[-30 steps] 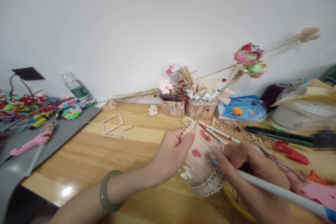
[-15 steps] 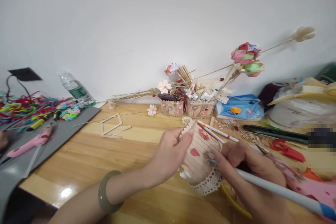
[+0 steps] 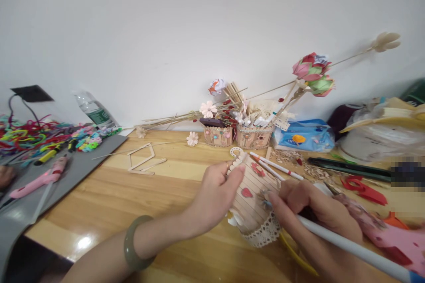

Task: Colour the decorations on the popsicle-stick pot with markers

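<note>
My left hand (image 3: 215, 196) grips the left side of a small pot made of craft sticks (image 3: 254, 201), tilted on its side over the wooden table (image 3: 133, 199). The pot has lace trim at its base and red and flower-shaped decorations. My right hand (image 3: 312, 210) holds a long grey-white stick-like tool (image 3: 352, 250), its tip pressed against a small decoration on the pot's side. A green bangle sits on my left wrist.
Two decorated stick baskets (image 3: 237, 136) with dried stems and paper flowers stand by the wall. Markers (image 3: 277, 168), red scissors (image 3: 363, 188), a blue wipes pack (image 3: 303, 139), loose sticks (image 3: 144, 161), a pink glue gun (image 3: 40, 179), a water bottle (image 3: 94, 110) and another person's hand at the left edge.
Almost nothing moved; my right hand and the tool shifted slightly against the pot, and the view drifted a little.
</note>
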Demonstrator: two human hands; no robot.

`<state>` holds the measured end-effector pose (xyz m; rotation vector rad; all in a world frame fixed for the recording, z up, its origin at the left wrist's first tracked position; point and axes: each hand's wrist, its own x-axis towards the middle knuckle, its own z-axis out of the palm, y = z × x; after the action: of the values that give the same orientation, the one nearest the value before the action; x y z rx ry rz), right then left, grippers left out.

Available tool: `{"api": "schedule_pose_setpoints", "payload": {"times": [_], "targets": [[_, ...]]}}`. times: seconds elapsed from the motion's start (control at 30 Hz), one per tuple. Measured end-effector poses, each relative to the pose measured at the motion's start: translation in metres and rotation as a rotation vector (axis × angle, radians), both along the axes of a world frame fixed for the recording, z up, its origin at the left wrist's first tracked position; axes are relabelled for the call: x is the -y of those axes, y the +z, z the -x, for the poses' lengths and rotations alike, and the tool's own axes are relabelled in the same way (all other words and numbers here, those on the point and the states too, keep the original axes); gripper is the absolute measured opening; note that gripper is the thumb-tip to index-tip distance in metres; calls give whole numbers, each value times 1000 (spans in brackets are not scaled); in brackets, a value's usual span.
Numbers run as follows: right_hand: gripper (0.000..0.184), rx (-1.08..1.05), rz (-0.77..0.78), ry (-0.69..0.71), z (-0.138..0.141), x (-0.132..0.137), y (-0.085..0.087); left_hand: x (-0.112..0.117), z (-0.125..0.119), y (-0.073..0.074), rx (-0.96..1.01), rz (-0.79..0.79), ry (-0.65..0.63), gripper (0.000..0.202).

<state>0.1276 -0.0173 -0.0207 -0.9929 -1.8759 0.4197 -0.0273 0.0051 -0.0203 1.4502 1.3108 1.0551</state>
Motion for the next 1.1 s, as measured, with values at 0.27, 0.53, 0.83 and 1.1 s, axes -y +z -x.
{"api": "schedule_pose_setpoints", "payload": {"times": [0.27,0.53,0.83,1.1], "targets": [[25,-134,64,70,-1,-4,-2,-2,2,-2,-2,-10,0,33],[31,-409,247,8,-4,-11,-6,-11,16,12,-85,17,-498,29],[31,20,-132,-104,6,8,7,-9,17,20,-142,-47,-611,23],[29,163,-196,-92,6,8,8,-9,16,19,-128,-48,-569,28]]}}
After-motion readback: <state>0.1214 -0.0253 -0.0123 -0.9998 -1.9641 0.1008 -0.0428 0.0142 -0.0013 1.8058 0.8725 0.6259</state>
